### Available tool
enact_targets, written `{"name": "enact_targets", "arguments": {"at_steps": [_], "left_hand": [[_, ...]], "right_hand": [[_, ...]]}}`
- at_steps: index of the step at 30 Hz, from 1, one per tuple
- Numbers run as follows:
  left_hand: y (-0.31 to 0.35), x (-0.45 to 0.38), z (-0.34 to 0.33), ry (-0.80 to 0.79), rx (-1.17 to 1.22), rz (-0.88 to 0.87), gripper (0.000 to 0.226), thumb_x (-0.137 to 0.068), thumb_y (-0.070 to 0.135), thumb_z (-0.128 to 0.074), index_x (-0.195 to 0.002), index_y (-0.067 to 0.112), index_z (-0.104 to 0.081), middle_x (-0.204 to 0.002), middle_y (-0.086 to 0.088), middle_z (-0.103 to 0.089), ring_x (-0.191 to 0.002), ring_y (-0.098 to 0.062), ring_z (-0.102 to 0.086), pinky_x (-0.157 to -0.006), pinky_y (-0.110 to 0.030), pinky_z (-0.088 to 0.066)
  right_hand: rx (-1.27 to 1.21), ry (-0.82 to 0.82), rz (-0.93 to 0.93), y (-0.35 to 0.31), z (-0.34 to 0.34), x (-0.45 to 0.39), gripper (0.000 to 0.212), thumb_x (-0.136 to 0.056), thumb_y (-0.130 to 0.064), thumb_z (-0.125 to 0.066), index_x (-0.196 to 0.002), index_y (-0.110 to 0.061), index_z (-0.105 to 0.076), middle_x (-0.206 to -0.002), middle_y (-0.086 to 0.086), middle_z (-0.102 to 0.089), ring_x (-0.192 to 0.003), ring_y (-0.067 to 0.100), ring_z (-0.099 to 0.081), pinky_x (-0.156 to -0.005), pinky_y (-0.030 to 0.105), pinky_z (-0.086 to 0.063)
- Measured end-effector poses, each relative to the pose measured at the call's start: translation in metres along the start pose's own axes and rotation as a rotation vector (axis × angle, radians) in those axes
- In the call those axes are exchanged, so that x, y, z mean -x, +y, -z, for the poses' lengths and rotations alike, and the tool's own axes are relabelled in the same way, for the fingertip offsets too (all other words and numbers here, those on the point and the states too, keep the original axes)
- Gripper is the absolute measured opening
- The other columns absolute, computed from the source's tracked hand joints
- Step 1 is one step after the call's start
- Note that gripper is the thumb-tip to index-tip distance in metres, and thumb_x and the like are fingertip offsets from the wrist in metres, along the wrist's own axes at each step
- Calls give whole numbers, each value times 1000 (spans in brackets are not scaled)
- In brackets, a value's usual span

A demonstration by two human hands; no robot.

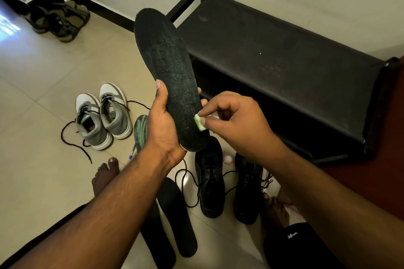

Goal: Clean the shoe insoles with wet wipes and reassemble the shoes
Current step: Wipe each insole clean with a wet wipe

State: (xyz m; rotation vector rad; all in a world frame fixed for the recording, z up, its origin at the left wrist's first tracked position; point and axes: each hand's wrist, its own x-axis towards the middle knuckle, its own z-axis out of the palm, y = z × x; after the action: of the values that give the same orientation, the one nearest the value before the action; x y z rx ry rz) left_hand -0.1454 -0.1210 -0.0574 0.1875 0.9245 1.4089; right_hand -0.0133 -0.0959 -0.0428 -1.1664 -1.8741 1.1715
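Observation:
My left hand (162,124) grips a long black insole (166,65) with a worn greenish patch, held upright by its heel end. My right hand (235,120) pinches a small folded wet wipe (200,122), white and pale green, against the insole's right edge near the heel. On the tiled floor below lie two black insoles (175,218) and a green-streaked insole (141,131). A pair of black shoes (211,183) with loose laces stands beneath my hands. A pair of grey and white sneakers (102,116) stands to the left.
A black fabric shoe rack (284,67) fills the right side against the wall. Olive sandals (61,19) sit in the far left corner. A pen (132,153) and a small round lid (227,159) lie on the floor. My bare feet (105,177) flank the shoes.

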Motion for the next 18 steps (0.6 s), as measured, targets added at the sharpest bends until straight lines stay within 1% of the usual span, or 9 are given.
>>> {"name": "enact_targets", "arguments": {"at_steps": [2, 3, 7, 8, 10, 12, 14, 17, 18], "left_hand": [[-4, 4, -3, -1, -6, 44, 71, -96, 66, -33, -95, 3, -68, -84, -12, -68, -77, -24, -70, -75, -36, -59], [-6, 4, -3, 10, -10, 51, 70, -96, 65, -34, -99, 3, -66, -86, -12, -68, -78, -23, -70, -76, -34, -59], [-12, 5, -4, 5, 13, 85, 73, -96, 66, -33, -112, 1, -62, -97, -14, -65, -88, -25, -67, -82, -34, -58], [-12, 5, -4, -7, 26, 86, 74, -96, 66, -32, -116, 0, -60, -100, -15, -64, -91, -25, -66, -83, -35, -58], [-13, 4, -5, -15, 31, 65, 74, -97, 65, -29, -119, -1, -57, -101, -15, -62, -92, -26, -66, -84, -36, -58], [-13, 3, -5, -4, 24, 26, 71, -99, 62, -27, -110, 1, -60, -96, -15, -63, -87, -25, -66, -80, -36, -58], [-13, 2, -4, 21, 16, -11, 68, -100, 61, -26, -102, 4, -65, -95, -14, -64, -86, -25, -65, -79, -37, -58], [-10, 0, -3, 48, 16, -24, 71, -100, 62, -26, -91, 7, -71, -85, -13, -68, -80, -24, -68, -82, -38, -56], [-9, 1, -3, 39, 21, -24, 73, -100, 62, -27, -87, 7, -73, -84, -13, -69, -79, -24, -68, -83, -38, -55]], "right_hand": [[-23, -57, 96, -4, -10, 7, 14, -72, 3, -74, -78, -10, -75, -82, -3, -66, -77, 5, -62, -71, 20, -50], [-12, -64, 119, -4, -14, 9, 14, -72, 4, -73, -77, -9, -75, -82, -2, -66, -78, 7, -62, -72, 20, -50], [117, 37, 153, 7, -14, 6, 14, -70, 7, -69, -75, -5, -73, -79, 0, -65, -74, 5, -58, -70, 8, -43], [154, 66, 150, 11, -12, 4, 14, -70, 7, -69, -74, -5, -73, -80, -1, -65, -73, 3, -57, -70, 7, -42], [222, 95, 117, 16, -8, 1, 13, -73, 4, -70, -76, -9, -72, -83, -1, -64, -74, 3, -57, -68, 8, -42], [287, 105, 67, 19, -4, -1, 13, -78, 0, -69, -79, -13, -72, -86, -4, -62, -75, 2, -56, -67, 12, -44], [298, 117, -3, 20, 1, -3, 13, -80, -3, -68, -80, -15, -72, -83, -8, -58, -73, -1, -52, -66, 9, -40], [133, 123, -96, 14, 9, -9, 16, -80, -4, -70, -77, -20, -71, -80, -11, -60, -69, -4, -52, -65, 9, -38], [51, 102, -96, 10, 10, -9, 18, -79, -5, -72, -77, -22, -71, -81, -9, -62, -69, -3, -54, -67, 13, -41]]}}
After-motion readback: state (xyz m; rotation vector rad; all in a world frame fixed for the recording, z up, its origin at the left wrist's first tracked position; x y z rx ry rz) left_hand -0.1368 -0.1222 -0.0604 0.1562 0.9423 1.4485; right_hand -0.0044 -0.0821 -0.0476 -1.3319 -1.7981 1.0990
